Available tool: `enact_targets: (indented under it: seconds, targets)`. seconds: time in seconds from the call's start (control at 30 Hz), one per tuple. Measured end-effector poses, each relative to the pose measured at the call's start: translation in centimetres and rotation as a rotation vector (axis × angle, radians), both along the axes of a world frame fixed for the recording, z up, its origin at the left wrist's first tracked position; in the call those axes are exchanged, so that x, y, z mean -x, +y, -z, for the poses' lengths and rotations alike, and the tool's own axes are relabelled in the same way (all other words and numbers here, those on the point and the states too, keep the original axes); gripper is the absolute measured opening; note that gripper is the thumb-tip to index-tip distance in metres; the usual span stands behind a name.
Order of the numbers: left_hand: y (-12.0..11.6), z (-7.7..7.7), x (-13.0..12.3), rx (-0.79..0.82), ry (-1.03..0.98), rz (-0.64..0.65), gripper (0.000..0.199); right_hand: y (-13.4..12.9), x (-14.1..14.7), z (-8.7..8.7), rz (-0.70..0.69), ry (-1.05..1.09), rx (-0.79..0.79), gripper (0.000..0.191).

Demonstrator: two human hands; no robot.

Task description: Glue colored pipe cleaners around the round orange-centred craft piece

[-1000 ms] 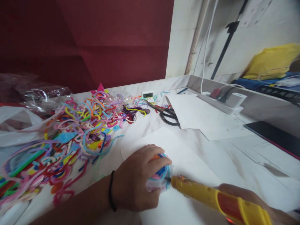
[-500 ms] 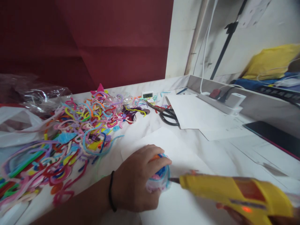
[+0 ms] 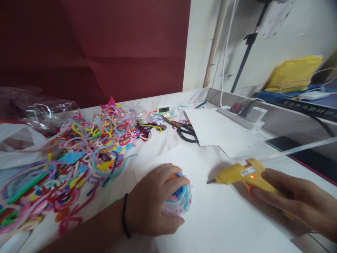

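Observation:
My left hand [image 3: 155, 200], with a black band at the wrist, curls its fingers round a small rounded object [image 3: 181, 202] wrapped in blue, orange, pink and white fuzzy strands. The object rests on or just above a white paper sheet [image 3: 210, 218]; its underside is hidden. On the right, my right hand [image 3: 300, 196] grips a yellow hot glue gun [image 3: 237, 173] that lies tilted low over the paper. Its dark nozzle points left toward the wrapped object, with a gap between them. An orange light glows on its body, and a clear glue stick [image 3: 302, 147] sticks out behind.
A heap of colourful pipe cleaners [image 3: 86, 151] spreads over the left side beside plastic bags [image 3: 23, 144]. Black-handled scissors [image 3: 185, 131] lie at the back near a small digital timer [image 3: 163, 109]. Farther right are paper sheets [image 3: 207, 126], a power strip [image 3: 240, 117] and a phone [image 3: 297, 151].
The glue gun's nozzle has come away from the wrapped object to the right, and the gun is now turned and lower. The left hand has kept its hold, with the object turned slightly.

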State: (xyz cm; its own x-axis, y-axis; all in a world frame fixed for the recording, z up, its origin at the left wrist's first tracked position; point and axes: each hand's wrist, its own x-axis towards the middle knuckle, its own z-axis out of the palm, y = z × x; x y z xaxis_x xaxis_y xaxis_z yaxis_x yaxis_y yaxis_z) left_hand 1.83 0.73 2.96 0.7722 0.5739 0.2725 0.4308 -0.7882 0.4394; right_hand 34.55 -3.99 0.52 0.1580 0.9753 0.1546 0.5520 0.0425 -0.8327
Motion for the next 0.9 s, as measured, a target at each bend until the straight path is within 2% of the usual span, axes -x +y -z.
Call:
enact_targets:
  seconds: [0.07, 0.13, 0.2, 0.23, 0.27, 0.33, 0.37, 0.43, 0.5, 0.7, 0.9]
  targets:
    - [0.0, 0.0, 0.0, 0.003, 0.002, -0.004, 0.072, 0.4, -1.3, 0.4, -0.074, -0.315, -0.066, 0.028]
    - [0.1, 0.0, 0.0, 0.005, -0.002, -0.007, 0.072, 0.4, -1.9, 0.7, -0.036, -0.575, -0.224, 0.033]
    - [0.0, 0.0, 0.0, 0.01, -0.001, -0.01, 0.072, 0.1, -1.3, 0.6, 0.005, -0.699, -0.411, 0.033]
    - [0.0, 0.0, 0.0, 0.013, 0.004, -0.012, 0.072, -0.2, -0.4, 0.4, 0.001, -0.702, -0.483, 0.029]
    - [0.0, 0.0, 0.0, 0.014, 0.009, -0.017, 0.072, -0.6, 0.8, 0.1, -0.094, -0.678, -0.519, 0.022]
    - [0.0, 0.1, 0.0, 0.008, 0.008, -0.022, 0.072, -1.2, 3.8, -0.5, -0.2, -0.603, -0.564, 0.014]
    - [-0.1, 0.1, -0.1, 0.002, 0.005, -0.023, 0.072, -1.5, 5.4, -0.7, -0.276, -0.581, -0.648, 0.012]
    - [-0.1, 0.1, -0.2, -0.006, -0.002, -0.022, 0.072, -1.7, 8.2, -0.9, -0.415, -0.534, -0.649, 0.016]
    - [-0.1, 0.0, -0.3, 0.0, -0.001, -0.018, 0.072, -1.8, 10.1, -0.6, -0.457, -0.486, -0.651, 0.015]
    - [-0.2, -0.2, -0.4, 0.015, -0.002, -0.026, 0.069, -1.7, 11.8, 0.6, -0.456, -0.542, -0.73, 0.017]
    - [-0.2, 0.0, -0.3, -0.01, -0.031, -0.011, 0.066, -1.4, 12.5, 0.0, -0.427, -0.693, -0.828, 0.019]
